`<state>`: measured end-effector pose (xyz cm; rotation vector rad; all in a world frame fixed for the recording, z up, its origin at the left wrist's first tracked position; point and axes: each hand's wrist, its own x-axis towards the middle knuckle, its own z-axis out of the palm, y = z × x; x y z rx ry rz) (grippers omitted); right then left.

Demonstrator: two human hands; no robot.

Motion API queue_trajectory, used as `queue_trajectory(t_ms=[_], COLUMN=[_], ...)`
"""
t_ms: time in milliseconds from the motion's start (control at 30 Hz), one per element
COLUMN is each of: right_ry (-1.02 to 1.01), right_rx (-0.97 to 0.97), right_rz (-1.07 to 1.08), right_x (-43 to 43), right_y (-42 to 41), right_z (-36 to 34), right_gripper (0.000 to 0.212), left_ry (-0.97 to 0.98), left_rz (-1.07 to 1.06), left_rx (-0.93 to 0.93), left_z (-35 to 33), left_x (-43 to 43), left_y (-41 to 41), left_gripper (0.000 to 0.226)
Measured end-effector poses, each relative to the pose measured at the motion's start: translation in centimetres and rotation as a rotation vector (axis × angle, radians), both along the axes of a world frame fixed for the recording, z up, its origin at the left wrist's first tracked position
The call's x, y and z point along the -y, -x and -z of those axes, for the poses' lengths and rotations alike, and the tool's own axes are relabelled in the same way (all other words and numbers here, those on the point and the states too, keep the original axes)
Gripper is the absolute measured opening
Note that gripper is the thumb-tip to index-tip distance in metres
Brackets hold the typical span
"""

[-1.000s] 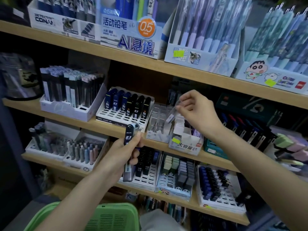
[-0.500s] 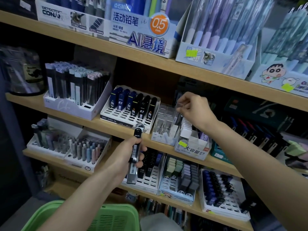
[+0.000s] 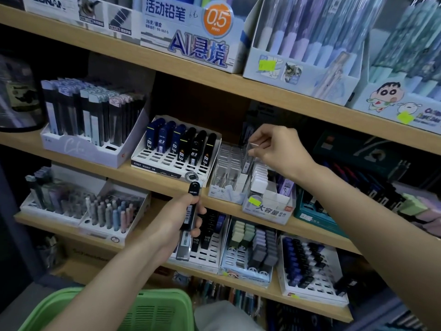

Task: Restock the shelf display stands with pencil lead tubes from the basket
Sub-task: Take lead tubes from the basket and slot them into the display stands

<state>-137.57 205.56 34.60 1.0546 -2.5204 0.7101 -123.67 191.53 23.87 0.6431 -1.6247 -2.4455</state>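
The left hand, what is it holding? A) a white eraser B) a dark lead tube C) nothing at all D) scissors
B: the left hand grips a dark lead tube with a barcode on it, held upright in front of the shelf, while the right hand pinches a clear tube.

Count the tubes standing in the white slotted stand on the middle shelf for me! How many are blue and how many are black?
Blue tubes: 3
Black tubes: 3
Total in the white stand: 6
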Motion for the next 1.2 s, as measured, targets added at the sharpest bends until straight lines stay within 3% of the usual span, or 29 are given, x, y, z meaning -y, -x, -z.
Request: queue_trajectory(t_ms=[233, 500, 767, 933, 1033, 1200], right_ry=[0.039, -0.169, -0.201, -0.161, -0.246, -0.328], right_rx=[0.021, 0.071, -0.023, -0.067, -0.087, -0.174], right_rz=[0.021, 0.008, 0.071, -0.034, -0.102, -0.028], right_x=[-0.5, 0.1, 0.9, 0.7, 0.6, 1.2], right_y=[0.2, 0.3, 0.2, -1.6, -2.5, -3.1], right_z=[-0.3, 1.1, 1.8, 2.1, 2.2, 2.4], right_gripper=[0.013, 0.007, 0.008, 0.024, 0.016, 0.019], left_ry=[-0.002, 0.009, 0.109, 0.117, 0.12, 0.257], left_rz=[0.018, 0.03, 0.006, 0.019, 0.043, 0.105], left_rx=[-0.01, -0.132, -0.204, -0.203, -0.215, -0.244], left_z=[0.0, -0.9, -3.0, -3.5, -3.4, -2.6], left_x=[-0.1, -0.6, -1.1, -1.2, -1.0, -0.5], left_y=[-0.1, 0.3, 1.8, 1.7, 1.1, -0.4], left_gripper=[0.019, 0.018, 0.015, 0.013, 0.015, 0.023])
